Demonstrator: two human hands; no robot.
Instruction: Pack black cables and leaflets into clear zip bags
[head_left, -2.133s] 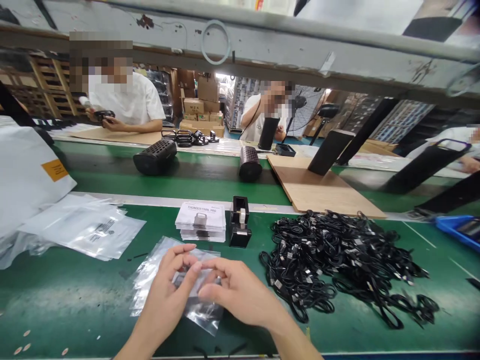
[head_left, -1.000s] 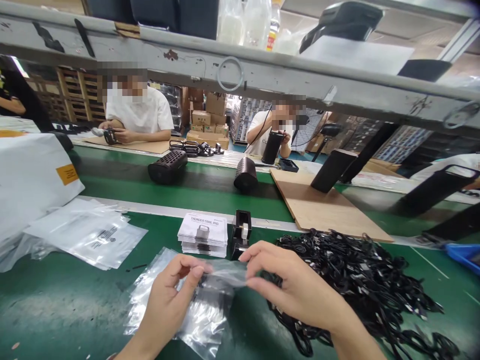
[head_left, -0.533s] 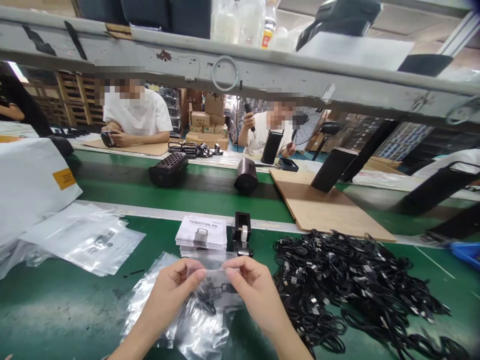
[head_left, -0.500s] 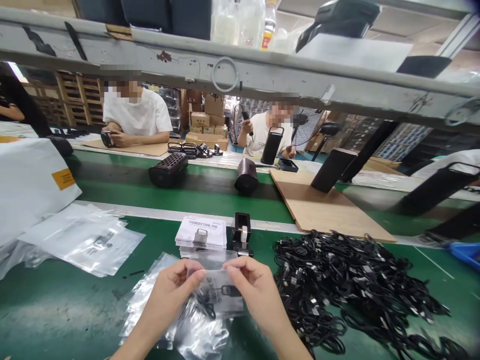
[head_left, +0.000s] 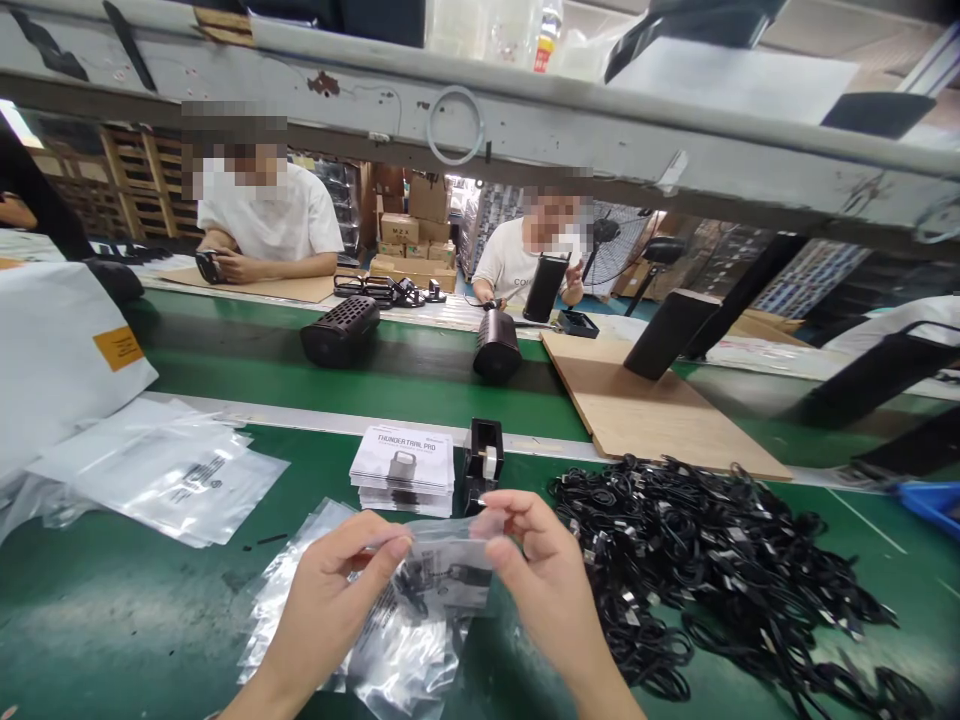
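My left hand (head_left: 330,595) and my right hand (head_left: 536,575) pinch the two top corners of a small clear plastic bag (head_left: 442,575) held just above the green table. A coiled black cable shows inside the bag. Under it lies a loose stack of empty clear bags (head_left: 300,590). A big heap of coiled black cables (head_left: 720,570) lies to the right of my right hand. Behind the bag stand a stack of white booklets (head_left: 403,465) and a black tape dispenser (head_left: 481,462).
Larger white printed bags (head_left: 161,475) and a big white sack (head_left: 52,350) lie at the left. Two black speakers (head_left: 341,330) (head_left: 496,345) lie on the conveyor belt beside a brown board (head_left: 645,405). Two people sit across the belt. A blue tray (head_left: 930,492) is far right.
My right hand went to the cable heap and came back; a black cable now sits in the bag. Both hands hold the bag's top, slightly raised from half a second ago.
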